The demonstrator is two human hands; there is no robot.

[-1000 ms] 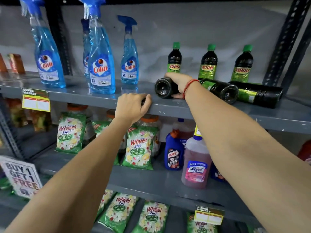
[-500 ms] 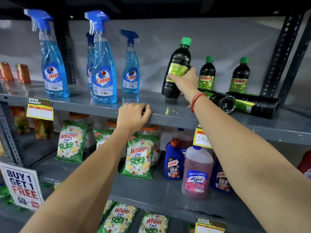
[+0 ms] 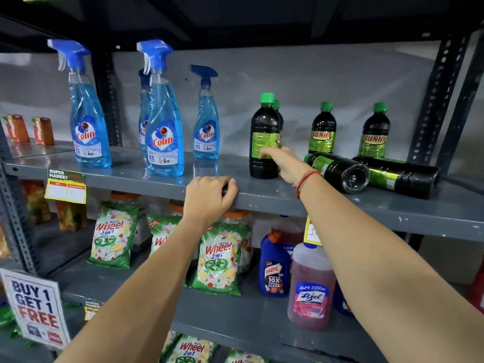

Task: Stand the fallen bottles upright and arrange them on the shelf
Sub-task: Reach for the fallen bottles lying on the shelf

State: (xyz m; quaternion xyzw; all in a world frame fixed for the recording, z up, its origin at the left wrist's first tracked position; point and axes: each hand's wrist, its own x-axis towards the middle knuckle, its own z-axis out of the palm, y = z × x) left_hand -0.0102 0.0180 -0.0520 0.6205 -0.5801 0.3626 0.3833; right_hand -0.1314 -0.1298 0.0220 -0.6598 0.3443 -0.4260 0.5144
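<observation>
Right hand (image 3: 284, 166) was resting against the lower side of the upright bottle (image 3: 264, 138) on the top shelf (image 3: 262, 192), fingers stretched loosely along its label. Honestly couldn't tell whether that grip was clamped on it or just touching. Left hand (image 3: 209, 197) was curled over the shelf's front lip, fingers closed on the edge, carrying nothing.

The thing that mattered for the next move: two fallen bottles lay just to the right of that right hand. The nearer one (image 3: 337, 170) sat close beside the wrist, long axis running back-left to front-right, green cap pointing toward the back, base facing the camera. The second (image 3: 398, 176) lay touching it on the right, roughly the same slant. I'd say the right hand was clearly the nearer one, the left well off to the side, and the nearer bottle would need tipping up about its base end.

Two more bottles (image 3: 323, 129) stood upright at the back with green "SUNNY" labels, and another cap peeked out behind the upright one.

Readable stuff: blue "Colin" sprays (image 3: 163, 142) marked "5X", "SUPER MARKET" price tag (image 3: 65, 186), "Active Wheel 2in1" packs (image 3: 218, 258), "HARPIC 10X TOTAL CLEAN" (image 3: 273, 268), "Lizol" jug (image 3: 310, 286), and a "BUY 1 GET 1 FREE" sign (image 3: 34, 307).
</observation>
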